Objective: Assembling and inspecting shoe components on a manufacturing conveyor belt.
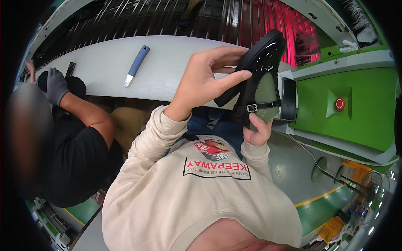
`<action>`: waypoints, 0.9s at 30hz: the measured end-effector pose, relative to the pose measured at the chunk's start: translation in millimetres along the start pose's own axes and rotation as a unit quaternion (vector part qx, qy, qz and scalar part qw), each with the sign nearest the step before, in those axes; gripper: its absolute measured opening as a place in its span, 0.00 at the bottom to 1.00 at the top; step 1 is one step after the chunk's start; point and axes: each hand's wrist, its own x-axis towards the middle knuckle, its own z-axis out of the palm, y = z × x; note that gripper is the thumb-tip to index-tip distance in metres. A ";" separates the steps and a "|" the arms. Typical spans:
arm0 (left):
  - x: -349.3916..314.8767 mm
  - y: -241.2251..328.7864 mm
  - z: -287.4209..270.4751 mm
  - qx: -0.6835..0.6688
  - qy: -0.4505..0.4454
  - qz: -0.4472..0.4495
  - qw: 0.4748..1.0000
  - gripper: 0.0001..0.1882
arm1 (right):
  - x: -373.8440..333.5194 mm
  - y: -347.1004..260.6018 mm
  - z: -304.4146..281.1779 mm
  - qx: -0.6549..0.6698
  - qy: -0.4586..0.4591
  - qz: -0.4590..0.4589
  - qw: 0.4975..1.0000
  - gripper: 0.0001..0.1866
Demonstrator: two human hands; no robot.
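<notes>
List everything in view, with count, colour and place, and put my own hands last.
Shoe: one, glossy black, held up over the table's near edge
Buckle: one, silver, on the shoe's strap
Hand tool: one, blue handle, pale blade, on the table
Table: one, white, ahead
Metal bars: many, silver over dark, red-lit at right, beyond the table
Machine panel: one, green, right
Push button: one, red, on the panel
Crates: at least two, orange, lower right
Fan: one, dark, lower right
Co-worker: one, black top, left
Glove: one, grey, on the co-worker's hand
Sweatshirt: one, beige, on you
Left hand: one, bare, on the shoe's sole side
Right hand: one, bare, at the shoe's back
</notes>
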 end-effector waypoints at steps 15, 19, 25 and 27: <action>-0.9 -22.9 6.3 0.072 0.000 -0.043 0.996 0.20 | 14.7 0.5 -11.8 0.009 -0.011 0.017 1.000 0.36; -3.8 -26.2 4.5 0.070 0.003 -0.037 0.997 0.20 | 15.7 0.9 -13.9 0.033 -0.018 0.019 0.999 0.35; -7.5 -25.4 15.6 0.017 0.061 -0.031 0.998 0.15 | 16.0 -5.8 -5.2 -0.023 0.011 0.027 0.999 0.35; -9.1 -22.2 17.0 0.034 0.080 -0.045 0.995 0.15 | 15.2 -12.7 5.2 -0.031 0.003 0.016 0.999 0.35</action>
